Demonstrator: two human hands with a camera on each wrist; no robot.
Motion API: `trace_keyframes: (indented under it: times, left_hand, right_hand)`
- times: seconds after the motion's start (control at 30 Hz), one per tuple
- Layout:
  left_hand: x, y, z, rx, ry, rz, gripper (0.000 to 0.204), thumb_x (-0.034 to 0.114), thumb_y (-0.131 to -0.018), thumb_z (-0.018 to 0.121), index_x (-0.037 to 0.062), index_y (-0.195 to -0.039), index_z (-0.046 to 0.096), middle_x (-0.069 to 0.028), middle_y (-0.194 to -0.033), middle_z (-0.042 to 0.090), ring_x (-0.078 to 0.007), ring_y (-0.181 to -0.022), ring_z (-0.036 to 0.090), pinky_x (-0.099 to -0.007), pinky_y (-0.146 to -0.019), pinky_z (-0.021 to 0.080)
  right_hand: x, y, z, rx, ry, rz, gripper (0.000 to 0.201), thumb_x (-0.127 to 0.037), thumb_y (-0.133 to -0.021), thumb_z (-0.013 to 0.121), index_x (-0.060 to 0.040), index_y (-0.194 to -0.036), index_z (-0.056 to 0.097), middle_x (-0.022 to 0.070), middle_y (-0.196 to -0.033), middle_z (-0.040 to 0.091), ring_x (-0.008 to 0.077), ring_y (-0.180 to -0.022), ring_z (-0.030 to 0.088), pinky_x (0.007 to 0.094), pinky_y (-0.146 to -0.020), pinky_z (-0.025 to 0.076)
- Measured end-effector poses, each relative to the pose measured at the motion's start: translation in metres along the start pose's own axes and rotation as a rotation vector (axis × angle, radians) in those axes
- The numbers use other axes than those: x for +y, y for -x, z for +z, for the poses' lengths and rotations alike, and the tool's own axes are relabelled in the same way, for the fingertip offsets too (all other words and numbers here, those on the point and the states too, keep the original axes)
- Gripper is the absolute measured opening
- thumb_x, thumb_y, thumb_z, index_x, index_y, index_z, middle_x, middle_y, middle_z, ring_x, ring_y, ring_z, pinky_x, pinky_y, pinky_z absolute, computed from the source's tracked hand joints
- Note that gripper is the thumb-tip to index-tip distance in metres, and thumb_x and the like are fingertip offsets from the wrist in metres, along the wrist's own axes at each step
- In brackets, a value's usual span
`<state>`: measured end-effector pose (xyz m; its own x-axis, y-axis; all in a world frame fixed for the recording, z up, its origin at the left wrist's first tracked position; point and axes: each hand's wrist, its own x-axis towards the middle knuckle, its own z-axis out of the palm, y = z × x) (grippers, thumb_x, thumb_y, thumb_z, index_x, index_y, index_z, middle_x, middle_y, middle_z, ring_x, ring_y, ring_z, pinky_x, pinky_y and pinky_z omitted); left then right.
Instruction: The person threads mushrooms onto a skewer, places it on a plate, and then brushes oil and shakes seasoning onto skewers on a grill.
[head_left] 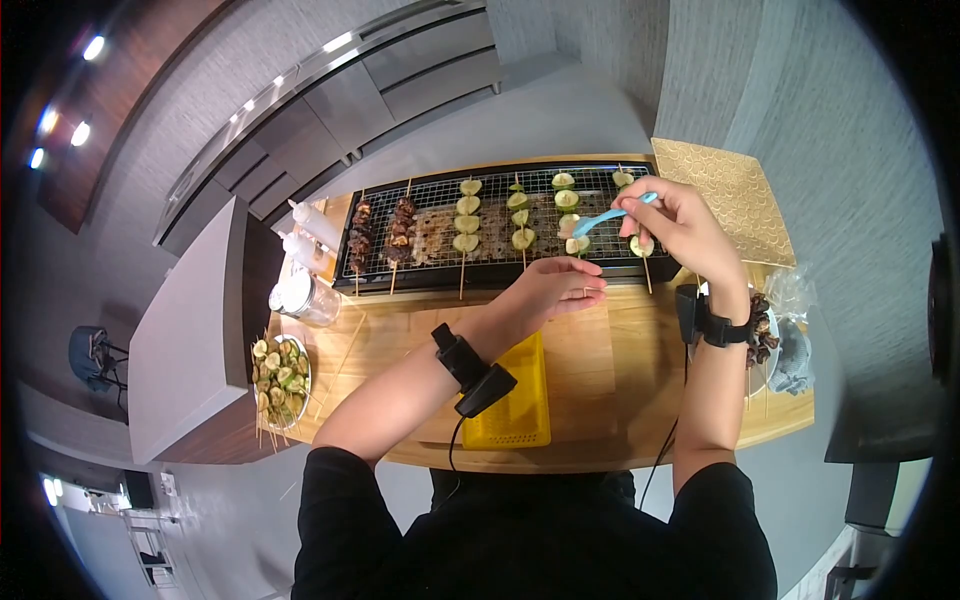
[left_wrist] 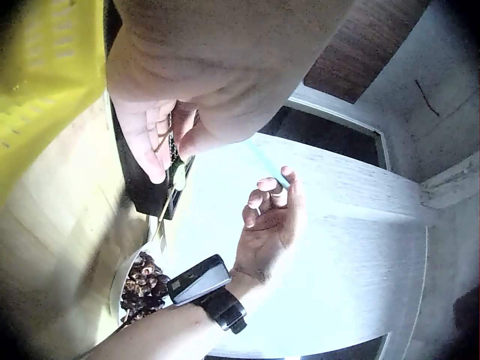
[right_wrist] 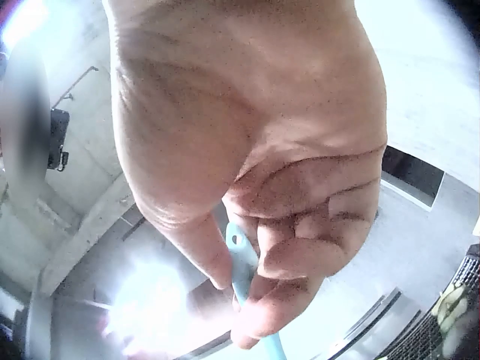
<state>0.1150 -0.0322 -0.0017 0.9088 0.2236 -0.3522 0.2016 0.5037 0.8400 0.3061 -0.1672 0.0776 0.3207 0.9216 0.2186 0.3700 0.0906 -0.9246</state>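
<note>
My right hand (head_left: pixel 690 235) grips a light blue brush (head_left: pixel 615 214), its pale head touching the lower courgette slice (head_left: pixel 577 245) of a skewer on the grill. In the right wrist view, thumb and fingers pinch the brush handle (right_wrist: pixel 242 262). At the grill's front edge, my left hand (head_left: pixel 555 290) holds the stick end of that skewer, largely hidden by the hand; the left wrist view shows thumb and fingers close together around a thin stick. Other courgette skewers (head_left: pixel 467 205) lie to the left on the grill (head_left: pixel 435 275), with two dark meat skewers (head_left: pixel 402 225) farther left.
A yellow basket (head_left: pixel 540 400) sits below my left forearm. Bottles (head_left: pixel 315 222) and a glass jar (head_left: pixel 315 300) stand left of the grill, above a plate of courgette skewers (head_left: pixel 282 380). To the right are a patterned board (head_left: pixel 725 200), a meat plate and a crumpled plastic bag (head_left: pixel 792 295).
</note>
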Motion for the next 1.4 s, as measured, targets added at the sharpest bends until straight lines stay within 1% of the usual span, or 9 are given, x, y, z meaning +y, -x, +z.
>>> trace_keyframes:
  times: [0.1, 0.2, 0.53, 0.6, 0.7, 0.83, 1.13, 1.33, 1.4]
  left_hand:
    - [-0.003, -0.003, -0.003, -0.009, 0.003, -0.002, 0.031, 0.009, -0.103, 0.061, -0.0067, -0.129, 0.056, -0.0183, -0.126, 0.065, -0.0255, -0.119, 0.067, -0.0332, -0.107, 0.054]
    - [-0.002, -0.002, -0.003, -0.015, 0.004, -0.001, 0.030, 0.009, -0.104, 0.060, -0.0059, -0.129, 0.056, -0.0180, -0.127, 0.065, -0.0255, -0.119, 0.067, -0.0332, -0.106, 0.055]
    - [-0.002, -0.002, -0.004, -0.007, -0.028, -0.013, 0.028, 0.012, -0.103, 0.062, -0.0024, -0.127, 0.060, -0.0159, -0.126, 0.067, -0.0242, -0.119, 0.067, -0.0336, -0.105, 0.054]
    - [-0.002, -0.001, -0.003, -0.008, -0.053, -0.025, 0.028, 0.014, -0.103, 0.063, -0.0003, -0.126, 0.061, -0.0135, -0.126, 0.068, -0.0225, -0.118, 0.067, -0.0329, -0.104, 0.054]
    - [0.001, 0.001, 0.000, -0.020, -0.097, -0.046, 0.029, 0.017, -0.101, 0.066, 0.0026, -0.126, 0.063, -0.0103, -0.126, 0.069, -0.0203, -0.117, 0.067, -0.0324, -0.102, 0.054]
    - [0.000, -0.002, -0.001, -0.040, -0.115, -0.073, 0.030, 0.022, -0.099, 0.069, 0.0054, -0.124, 0.066, -0.0070, -0.125, 0.069, -0.0180, -0.115, 0.067, -0.0324, -0.100, 0.053]
    - [0.005, 0.002, 0.000, -0.165, -0.359, -0.079, 0.031, 0.025, -0.101, 0.062, 0.0063, -0.124, 0.070, -0.0060, -0.123, 0.071, -0.0166, -0.112, 0.066, -0.0306, -0.095, 0.052]
    - [0.007, 0.002, 0.005, -0.228, -0.575, -0.112, 0.035, 0.029, -0.102, 0.062, 0.0054, -0.125, 0.072, -0.0070, -0.120, 0.074, -0.0172, -0.111, 0.068, -0.0301, -0.095, 0.052]
    - [0.009, 0.003, 0.005, -0.247, -0.574, -0.129, 0.037, 0.030, -0.102, 0.063, 0.0049, -0.127, 0.072, -0.0086, -0.120, 0.074, -0.0177, -0.112, 0.069, -0.0306, -0.097, 0.052]
  right_hand:
    - [0.002, 0.001, 0.001, -0.063, 0.054, 0.042, 0.016, -0.015, -0.103, 0.062, -0.0019, -0.102, 0.071, 0.0007, -0.077, 0.070, 0.0041, -0.066, 0.058, 0.0213, -0.060, 0.047]
    - [0.004, -0.003, 0.003, 0.042, 0.006, -0.007, 0.016, -0.015, -0.103, 0.062, -0.0014, -0.101, 0.070, 0.0007, -0.077, 0.070, 0.0041, -0.065, 0.058, 0.0212, -0.060, 0.047]
    - [0.020, -0.016, 0.009, 0.113, -0.019, -0.024, 0.017, -0.014, -0.104, 0.061, 0.0002, -0.105, 0.070, 0.0024, -0.079, 0.070, 0.0051, -0.066, 0.059, 0.0213, -0.059, 0.047]
    - [0.022, -0.017, 0.009, 0.090, -0.003, 0.022, 0.018, -0.014, -0.106, 0.060, 0.0008, -0.108, 0.069, 0.0028, -0.081, 0.070, 0.0049, -0.067, 0.059, 0.0210, -0.060, 0.048]
    - [0.032, -0.024, 0.017, 0.211, -0.068, -0.019, 0.019, -0.015, -0.106, 0.060, 0.0010, -0.110, 0.069, 0.0032, -0.082, 0.071, 0.0049, -0.066, 0.058, 0.0211, -0.059, 0.048]
    - [0.050, -0.034, 0.024, 0.222, -0.028, -0.004, 0.020, -0.016, -0.106, 0.059, 0.0005, -0.113, 0.069, 0.0041, -0.083, 0.072, 0.0049, -0.065, 0.058, 0.0214, -0.059, 0.048]
    - [0.063, -0.040, 0.035, 0.387, -0.010, -0.058, 0.019, -0.017, -0.103, 0.062, -0.0036, -0.113, 0.072, 0.0037, -0.081, 0.075, 0.0073, -0.060, 0.061, 0.0245, -0.058, 0.050]
    - [0.054, -0.037, 0.031, 0.436, -0.007, -0.060, 0.019, -0.015, -0.101, 0.062, -0.0019, -0.111, 0.072, 0.0043, -0.080, 0.075, 0.0078, -0.059, 0.061, 0.0255, -0.057, 0.050]
    - [0.056, -0.035, 0.025, 0.363, 0.027, -0.032, 0.019, -0.014, -0.101, 0.062, -0.0014, -0.110, 0.072, 0.0046, -0.080, 0.075, 0.0074, -0.060, 0.061, 0.0252, -0.057, 0.049]
